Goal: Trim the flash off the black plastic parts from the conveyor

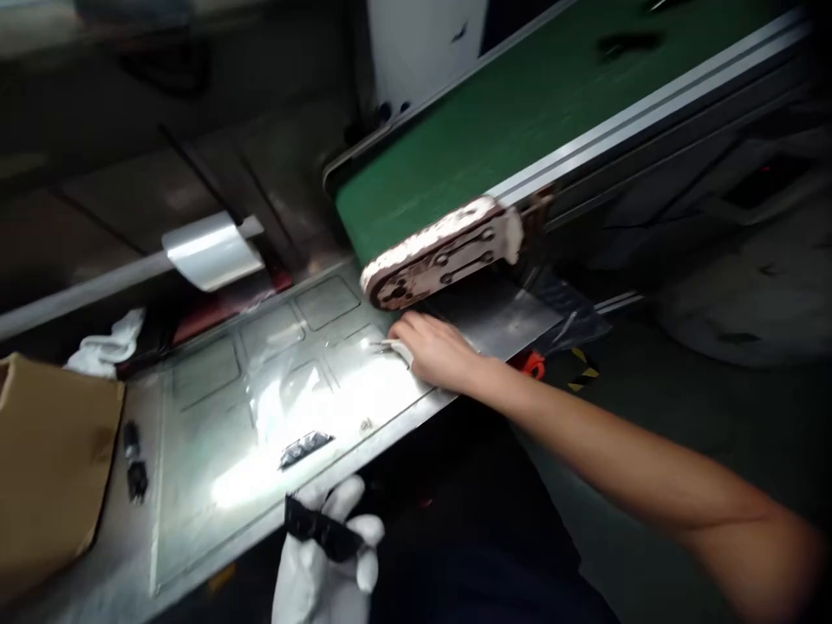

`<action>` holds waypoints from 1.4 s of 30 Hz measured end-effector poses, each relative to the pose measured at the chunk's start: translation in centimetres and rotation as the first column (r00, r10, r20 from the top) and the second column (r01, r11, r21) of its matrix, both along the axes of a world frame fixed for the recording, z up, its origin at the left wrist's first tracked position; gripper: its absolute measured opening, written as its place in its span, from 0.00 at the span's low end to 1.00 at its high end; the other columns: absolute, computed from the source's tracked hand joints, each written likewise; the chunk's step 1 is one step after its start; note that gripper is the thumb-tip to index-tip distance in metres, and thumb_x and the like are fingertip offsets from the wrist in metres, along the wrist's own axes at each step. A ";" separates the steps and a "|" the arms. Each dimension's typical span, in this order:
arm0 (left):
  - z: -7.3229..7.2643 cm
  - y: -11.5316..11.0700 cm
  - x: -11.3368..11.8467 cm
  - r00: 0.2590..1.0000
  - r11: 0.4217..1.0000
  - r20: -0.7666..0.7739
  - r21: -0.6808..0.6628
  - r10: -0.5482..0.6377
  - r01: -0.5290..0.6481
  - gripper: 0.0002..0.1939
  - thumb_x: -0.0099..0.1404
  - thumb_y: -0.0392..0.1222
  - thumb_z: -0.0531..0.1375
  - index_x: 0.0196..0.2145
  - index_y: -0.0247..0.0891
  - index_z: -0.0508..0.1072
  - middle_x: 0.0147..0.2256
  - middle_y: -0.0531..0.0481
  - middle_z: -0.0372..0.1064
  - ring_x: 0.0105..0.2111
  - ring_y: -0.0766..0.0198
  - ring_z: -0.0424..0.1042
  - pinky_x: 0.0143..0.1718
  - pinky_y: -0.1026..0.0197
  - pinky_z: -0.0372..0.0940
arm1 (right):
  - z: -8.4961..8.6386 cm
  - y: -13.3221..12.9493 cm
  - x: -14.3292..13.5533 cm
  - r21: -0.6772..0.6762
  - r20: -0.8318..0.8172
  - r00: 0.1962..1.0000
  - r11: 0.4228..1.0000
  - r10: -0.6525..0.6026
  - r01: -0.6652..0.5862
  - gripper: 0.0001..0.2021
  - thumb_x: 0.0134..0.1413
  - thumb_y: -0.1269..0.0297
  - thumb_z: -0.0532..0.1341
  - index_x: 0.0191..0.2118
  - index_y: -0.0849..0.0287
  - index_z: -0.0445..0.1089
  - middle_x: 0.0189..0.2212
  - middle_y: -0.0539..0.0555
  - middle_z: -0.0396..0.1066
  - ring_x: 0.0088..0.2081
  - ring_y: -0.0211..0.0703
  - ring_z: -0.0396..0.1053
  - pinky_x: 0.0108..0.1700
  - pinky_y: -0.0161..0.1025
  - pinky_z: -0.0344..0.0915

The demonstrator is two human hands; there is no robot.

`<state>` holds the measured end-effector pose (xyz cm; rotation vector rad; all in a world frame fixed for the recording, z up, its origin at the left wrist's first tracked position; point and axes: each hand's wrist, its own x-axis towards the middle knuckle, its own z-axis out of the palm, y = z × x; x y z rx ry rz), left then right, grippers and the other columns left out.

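My left hand (328, 555), in a white glove, has its fingers closed on a black part (323, 529) in front of the table's near edge. My bare right hand (432, 348) is at the right end of the shiny table (214, 511), its fingers closed round a thin, pale item (398, 348) that is too blurred to name. On the table between the hands lies a small dark part with a shiny surface (305, 449). A tiny light-coloured piece (366, 425) rests to the right of it.
A green conveyor (448, 147) runs to the upper right, with its metal end bracket (442, 256) close above my right hand. A cardboard box (55, 468), black items (134, 464) and a white cloth (107, 345) are on the left. A metal sheet (500, 321) lies right of the bracket.
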<state>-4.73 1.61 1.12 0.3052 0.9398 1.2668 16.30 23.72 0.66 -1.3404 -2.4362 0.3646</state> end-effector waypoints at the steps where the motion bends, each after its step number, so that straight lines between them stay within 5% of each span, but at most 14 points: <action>1: -0.2 -0.4 0.1 0.997 0.996 0.003 0.019 0.082 -0.082 0.17 0.67 0.54 0.67 0.52 0.52 0.76 0.57 0.47 0.74 0.40 0.62 0.77 0.31 0.65 0.71 | 0.5 -0.5 -0.1 -0.023 -0.018 0.999 0.999 0.041 -0.042 0.16 0.62 0.76 0.55 0.53 0.63 0.72 0.49 0.63 0.71 0.47 0.54 0.71 0.49 0.46 0.67; 4: -0.7 -1.2 0.7 0.970 0.965 0.013 0.098 0.244 -0.244 0.16 0.68 0.53 0.66 0.52 0.53 0.77 0.61 0.45 0.73 0.33 0.67 0.78 0.22 0.71 0.65 | 1.9 -2.6 -0.8 -0.119 -0.195 0.938 0.943 0.285 -0.311 0.18 0.66 0.70 0.58 0.60 0.60 0.68 0.54 0.60 0.72 0.50 0.52 0.73 0.51 0.44 0.68; 8: -0.9 -1.6 1.1 0.961 0.952 0.024 0.131 0.275 -0.276 0.19 0.67 0.56 0.66 0.53 0.50 0.78 0.56 0.43 0.76 0.26 0.70 0.76 0.17 0.74 0.61 | 3.1 -6.2 -2.3 -0.276 -0.492 0.677 0.640 0.547 -0.717 0.18 0.73 0.63 0.56 0.63 0.50 0.70 0.57 0.51 0.76 0.57 0.46 0.74 0.57 0.41 0.67; 10: -0.7 -1.8 1.0 0.965 0.954 0.034 0.148 0.258 -0.261 0.18 0.67 0.57 0.66 0.52 0.51 0.78 0.50 0.47 0.79 0.22 0.73 0.73 0.16 0.75 0.59 | 3.3 -7.5 -3.2 -0.345 -0.545 0.628 0.534 0.556 -0.772 0.15 0.73 0.63 0.57 0.60 0.50 0.73 0.55 0.50 0.77 0.54 0.45 0.75 0.54 0.40 0.69; 13: -0.5 -2.1 0.8 0.983 0.968 0.058 0.175 0.174 -0.182 0.17 0.67 0.57 0.66 0.51 0.54 0.77 0.37 0.52 0.79 0.19 0.73 0.69 0.15 0.75 0.57 | 3.2 -8.6 -4.3 -0.426 -0.570 0.637 0.477 0.519 -0.769 0.12 0.71 0.65 0.58 0.55 0.53 0.74 0.48 0.52 0.79 0.46 0.45 0.77 0.46 0.39 0.71; 17: -0.8 -2.5 0.7 0.988 0.972 0.064 0.180 0.142 -0.152 0.17 0.68 0.57 0.65 0.52 0.54 0.77 0.32 0.53 0.78 0.17 0.73 0.66 0.15 0.75 0.59 | 3.5 -8.8 -4.7 -0.472 -0.579 0.656 0.457 0.484 -0.754 0.11 0.68 0.62 0.62 0.54 0.53 0.75 0.42 0.51 0.79 0.35 0.43 0.76 0.35 0.36 0.68; 23: -1.8 -2.9 0.5 0.985 0.958 0.171 0.280 0.012 -0.061 0.24 0.70 0.60 0.61 0.59 0.50 0.70 0.35 0.48 0.79 0.16 0.74 0.62 0.15 0.74 0.60 | 4.6 -8.9 -4.9 -0.572 -0.337 0.672 0.424 0.659 -0.702 0.33 0.51 0.54 0.75 0.60 0.59 0.68 0.41 0.53 0.79 0.34 0.44 0.75 0.30 0.35 0.62; 30: -1.9 -3.2 -0.2 0.987 0.970 0.153 0.245 -0.043 0.004 0.20 0.71 0.60 0.60 0.57 0.57 0.71 0.38 0.47 0.82 0.14 0.76 0.59 0.15 0.73 0.58 | 4.5 -9.4 -5.4 -0.571 -0.243 0.691 0.475 0.681 -0.669 0.29 0.51 0.56 0.74 0.56 0.59 0.67 0.42 0.53 0.78 0.35 0.45 0.75 0.30 0.35 0.59; 37: -1.8 -3.2 -0.1 0.984 0.977 0.175 0.215 -0.042 0.003 0.19 0.70 0.59 0.61 0.56 0.55 0.72 0.34 0.51 0.81 0.12 0.78 0.55 0.14 0.74 0.56 | 4.7 -9.8 -5.9 -0.579 -0.072 0.666 0.512 0.742 -0.634 0.24 0.52 0.64 0.71 0.53 0.60 0.66 0.32 0.51 0.75 0.24 0.40 0.67 0.22 0.34 0.47; 42: -1.7 -3.3 -0.4 0.984 0.983 0.175 0.184 -0.042 0.009 0.21 0.70 0.59 0.63 0.57 0.52 0.72 0.32 0.52 0.80 0.11 0.79 0.54 0.13 0.76 0.52 | 4.8 -10.0 -6.1 -0.559 -0.008 0.666 0.549 0.746 -0.621 0.18 0.56 0.65 0.69 0.50 0.58 0.66 0.31 0.50 0.76 0.24 0.41 0.68 0.25 0.34 0.48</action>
